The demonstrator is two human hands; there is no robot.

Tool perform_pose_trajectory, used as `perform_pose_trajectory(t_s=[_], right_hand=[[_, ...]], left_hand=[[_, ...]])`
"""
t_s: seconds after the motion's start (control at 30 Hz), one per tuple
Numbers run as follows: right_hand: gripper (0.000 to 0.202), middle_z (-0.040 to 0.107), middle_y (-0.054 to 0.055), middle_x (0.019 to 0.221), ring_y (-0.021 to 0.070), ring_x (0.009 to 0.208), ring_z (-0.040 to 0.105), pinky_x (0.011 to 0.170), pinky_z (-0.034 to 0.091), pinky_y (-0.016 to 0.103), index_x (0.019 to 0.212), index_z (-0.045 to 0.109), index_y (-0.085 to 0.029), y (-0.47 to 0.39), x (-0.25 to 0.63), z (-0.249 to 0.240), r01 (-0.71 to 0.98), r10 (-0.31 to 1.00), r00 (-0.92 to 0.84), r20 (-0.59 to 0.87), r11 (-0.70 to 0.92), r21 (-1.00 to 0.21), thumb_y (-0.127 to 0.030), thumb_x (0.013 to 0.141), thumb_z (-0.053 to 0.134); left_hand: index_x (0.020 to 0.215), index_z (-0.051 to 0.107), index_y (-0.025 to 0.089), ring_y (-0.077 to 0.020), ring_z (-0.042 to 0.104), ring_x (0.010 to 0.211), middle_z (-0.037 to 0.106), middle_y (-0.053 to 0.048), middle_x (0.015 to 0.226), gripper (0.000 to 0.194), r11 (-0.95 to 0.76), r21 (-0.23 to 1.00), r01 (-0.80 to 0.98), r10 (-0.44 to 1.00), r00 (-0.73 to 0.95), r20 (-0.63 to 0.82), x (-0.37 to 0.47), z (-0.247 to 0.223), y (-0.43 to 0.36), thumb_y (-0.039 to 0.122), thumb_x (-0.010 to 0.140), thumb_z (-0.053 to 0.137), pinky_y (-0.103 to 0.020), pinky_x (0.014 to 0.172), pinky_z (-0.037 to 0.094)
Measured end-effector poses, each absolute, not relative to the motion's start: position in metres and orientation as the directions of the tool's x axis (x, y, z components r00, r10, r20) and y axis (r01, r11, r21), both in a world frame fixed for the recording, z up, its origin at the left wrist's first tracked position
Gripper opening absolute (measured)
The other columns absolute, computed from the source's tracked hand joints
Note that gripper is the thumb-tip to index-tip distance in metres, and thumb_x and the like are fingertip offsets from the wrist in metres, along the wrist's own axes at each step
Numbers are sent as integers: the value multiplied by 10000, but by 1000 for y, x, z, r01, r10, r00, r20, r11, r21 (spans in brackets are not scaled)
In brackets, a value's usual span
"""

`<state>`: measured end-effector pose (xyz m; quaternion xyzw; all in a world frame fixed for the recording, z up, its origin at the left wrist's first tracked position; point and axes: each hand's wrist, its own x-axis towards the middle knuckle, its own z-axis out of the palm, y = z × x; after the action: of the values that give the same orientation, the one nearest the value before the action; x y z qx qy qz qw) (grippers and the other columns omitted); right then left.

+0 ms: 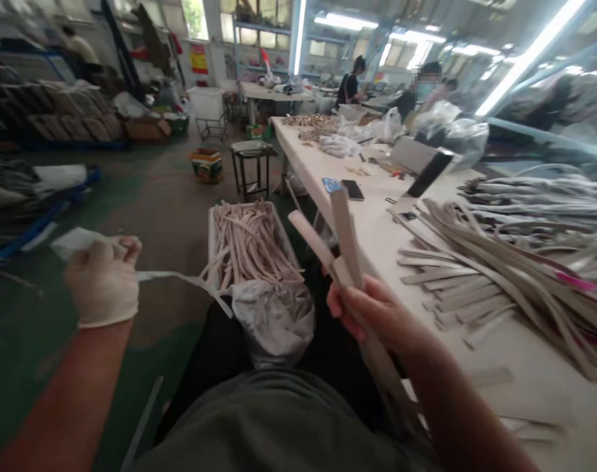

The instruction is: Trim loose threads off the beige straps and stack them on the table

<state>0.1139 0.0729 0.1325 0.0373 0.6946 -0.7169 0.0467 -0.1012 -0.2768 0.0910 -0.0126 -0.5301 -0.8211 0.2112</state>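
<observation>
My left hand [103,282], in a white glove, is closed on a thin white strip [168,275]. One crumpled end sticks out beyond the fingers, while the other trails toward my lap. My bare right hand [369,305] grips several flat beige-grey straps [347,236] beside the table edge. Their upper ends fan apart, and one has a blue-patterned tip. Between my hands, a white crate [286,233] full of beige strips [249,239] stands past my knees. A grey cloth or bag [273,321] lies over its near side and my lap.
The long white table [322,167] on my right bears piles of straps [519,262], a phone [353,190], a dark upright panel [430,174] and plastic bags. A black stool [253,157] and a carton [206,165] stand ahead on the floor. Other people work farther back.
</observation>
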Motion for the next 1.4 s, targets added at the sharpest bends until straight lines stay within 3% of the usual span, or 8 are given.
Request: perform_pose_trajectory(t_s=[0.1, 0.2, 0.3, 0.4, 0.5, 0.93, 1.3, 1.4], right_hand=[[496, 552, -28, 565, 58, 393, 415, 388, 294, 195, 731, 575, -175, 29, 92, 57, 239, -81, -969, -234, -56, -969, -658, 821, 642], [509, 568, -24, 584, 69, 402, 413, 405, 291, 211, 705, 547, -190, 3, 95, 15, 334, -95, -939, -331, -27, -942, -680, 837, 588], [514, 564, -20, 566, 89, 419, 444, 433, 314, 223, 687, 553, -195, -10, 105, -1, 410, -179, -894, -410, 41, -911, -665, 890, 514], [498, 577, -14, 570, 109, 436, 480, 449, 346, 232, 680, 547, -202, -14, 115, -7, 451, -224, -856, -467, 119, -884, -656, 884, 532], [466, 595, -5, 589, 126, 463, 503, 482, 392, 250, 674, 554, -212, -12, 121, -10, 445, -218, -848, -483, 201, -873, -621, 896, 539], [404, 598, -9, 636, 149, 550, 549, 530, 422, 252, 731, 563, -218, -18, 108, -22, 321, -336, -806, -487, 443, -837, -532, 962, 458], [366, 615, -18, 569, 151, 474, 570, 509, 439, 263, 706, 542, -234, -24, 95, -29, 331, -295, -817, -495, 462, -822, -493, 952, 462], [355, 632, -15, 573, 135, 451, 570, 478, 437, 243, 723, 531, -225, -35, 79, -37, 375, -297, -811, -503, 396, -838, -508, 932, 483]], left_hand=[[679, 491, 187, -118, 603, 682, 625, 56, 673, 481, -507, 786, 353, -323, -924, 206, -97, 105, -283, 379, 573, 919, -281, 706, 534], [723, 546, 176, -102, 623, 663, 647, 37, 698, 281, -620, 784, -37, -169, -969, -179, -65, 70, -271, 296, 813, 783, -261, 707, 542], [772, 594, 170, -93, 653, 657, 669, 24, 717, 184, -679, 582, -446, -9, -789, -615, -24, 7, -253, 248, 919, 670, -238, 691, 543], [803, 631, 165, -97, 672, 653, 697, 9, 772, 160, -692, 388, -609, 119, -626, -770, 7, -42, -237, 271, 893, 709, -237, 685, 551], [825, 658, 168, -98, 679, 665, 712, 0, 809, 155, -680, 326, -657, 185, -584, -790, 18, -62, -230, 295, 907, 690, -237, 699, 552], [835, 677, 161, -135, 683, 755, 725, -44, 863, 181, -553, 384, -739, 199, -565, -801, 19, -66, -235, 331, 894, 700, -258, 784, 523], [854, 683, 159, -141, 681, 754, 722, -64, 889, 184, -514, 411, -753, 193, -568, -800, 27, -66, -232, 329, 846, 754, -262, 751, 544], [841, 679, 144, -155, 684, 743, 720, -78, 855, 184, -480, 386, -788, 251, -545, -800, 37, -67, -221, 304, 830, 769, -275, 748, 550]])
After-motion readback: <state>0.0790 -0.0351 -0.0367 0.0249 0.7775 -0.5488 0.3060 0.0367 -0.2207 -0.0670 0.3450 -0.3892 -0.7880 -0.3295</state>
